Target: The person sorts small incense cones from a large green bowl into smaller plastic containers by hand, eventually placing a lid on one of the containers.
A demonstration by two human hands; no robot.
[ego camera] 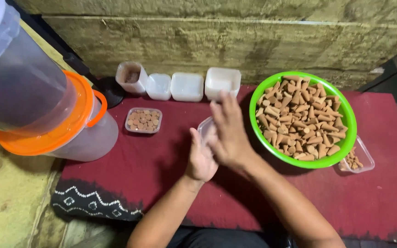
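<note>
Two bare hands meet over the dark red cloth mat (pixel 161 174), and I see them working one small clear plastic box (pixel 206 127) between them. My left hand (pixel 201 160) sits under and near side of the box, palm up, fingers curled against it. My right hand (pixel 228 133) lies over the top, fingers spread flat and pointing far; it covers most of the box, so I cannot tell whether a lid is on. Both hands grip the box, which sits mid-mat, just left of the round green plastic bowl (pixel 348 120).

That bowl is heaped with tan cone-shaped pieces (pixel 301 121). Tucked at its near right edge is a small clear tub (pixel 358 158) with a few cones inside. Left of the hands, apart from them, a filled clear box of round brown tips (pixel 143 120) rests on the mat. Along the far edge by the rough wall stands a row of four white translucent containers (pixel 187 86), the leftmost holding something brownish. Far left, a big clear jar with an orange lid (pixel 65 124) lies tilted, another clear jar (pixel 15 82) on it.
</note>
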